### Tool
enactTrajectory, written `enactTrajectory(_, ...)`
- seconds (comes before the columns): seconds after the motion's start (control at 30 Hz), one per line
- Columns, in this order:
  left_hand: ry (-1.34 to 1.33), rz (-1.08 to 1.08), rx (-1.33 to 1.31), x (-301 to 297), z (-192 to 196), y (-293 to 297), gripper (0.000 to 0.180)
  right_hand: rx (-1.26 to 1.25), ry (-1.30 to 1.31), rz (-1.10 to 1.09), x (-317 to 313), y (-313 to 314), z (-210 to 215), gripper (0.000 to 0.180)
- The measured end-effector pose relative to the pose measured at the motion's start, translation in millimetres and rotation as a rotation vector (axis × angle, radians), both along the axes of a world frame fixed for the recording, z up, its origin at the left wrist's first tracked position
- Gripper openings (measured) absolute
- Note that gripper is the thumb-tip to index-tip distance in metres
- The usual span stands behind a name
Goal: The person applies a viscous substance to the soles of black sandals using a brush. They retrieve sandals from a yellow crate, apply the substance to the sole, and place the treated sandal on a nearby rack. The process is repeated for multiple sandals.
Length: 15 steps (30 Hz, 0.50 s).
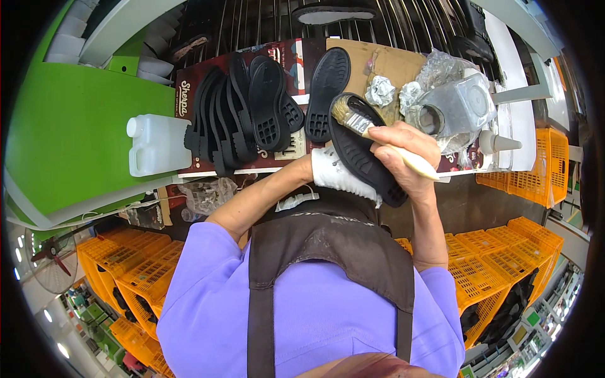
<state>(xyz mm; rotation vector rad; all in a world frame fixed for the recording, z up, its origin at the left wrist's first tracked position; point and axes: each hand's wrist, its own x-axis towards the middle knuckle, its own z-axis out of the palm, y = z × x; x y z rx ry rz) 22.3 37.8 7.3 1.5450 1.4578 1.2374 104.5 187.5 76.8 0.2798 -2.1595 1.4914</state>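
Two hands meet over the bench in the head view: the white-gloved left hand (pixel 334 171) closed under a black shoe sole (pixel 362 151), the bare right hand (pixel 406 154) clenched around a paintbrush (pixel 378 135) whose bristles touch the sole's upper end. More black soles (pixel 246 110) lie on dark red printed cardboard (pixel 189 94), beside a white jug (pixel 157 143).

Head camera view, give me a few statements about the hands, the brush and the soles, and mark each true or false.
1. The right hand holds a brush. True.
2. The left hand is bare. False: it wears a white glove.
3. The left hand holds a black sole. True.
4. The white jug lies to the right of the stacked soles. False: it lies on their left.
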Motion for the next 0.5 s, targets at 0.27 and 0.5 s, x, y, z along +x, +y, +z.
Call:
enactTrajectory(0.27, -0.413, -0.133, -0.190, -19.6, 24.5, -0.7, 0.046, -0.070, -0.116, 0.055, -14.3, 22.2, -7.3, 0.019)
enactTrajectory(0.5, -0.411, -0.322, -0.421, -42.2, 15.3, -3.3, 0.050, -0.281, -0.322, 0.035, -18.8, 26.4, -13.6, 0.018)
